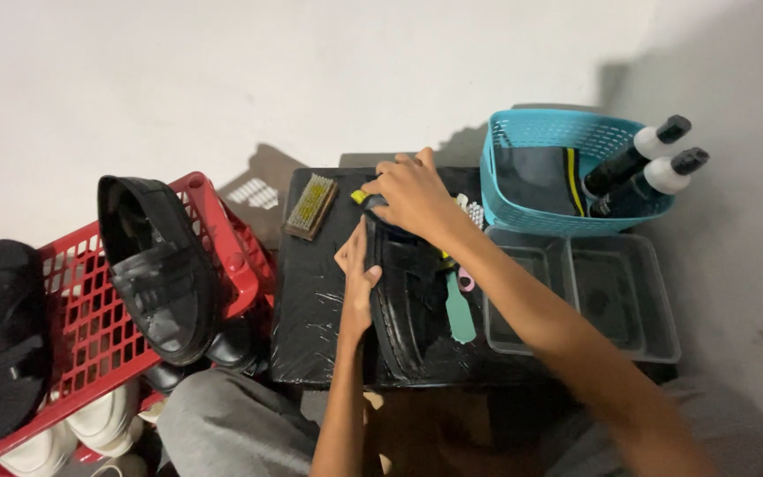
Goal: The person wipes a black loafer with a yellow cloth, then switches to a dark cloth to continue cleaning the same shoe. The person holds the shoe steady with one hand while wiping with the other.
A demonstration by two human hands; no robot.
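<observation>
Black shoe lies on its side on the wrapped black board | left hand grips its edge, steadying it | right hand closed on a yellow-tipped tool at the toe | red basket of shoes left.

You have a glossy black shoe on its side, lengthwise on the black-wrapped tabletop. A yellow-tipped tool sits at its toe.
</observation>
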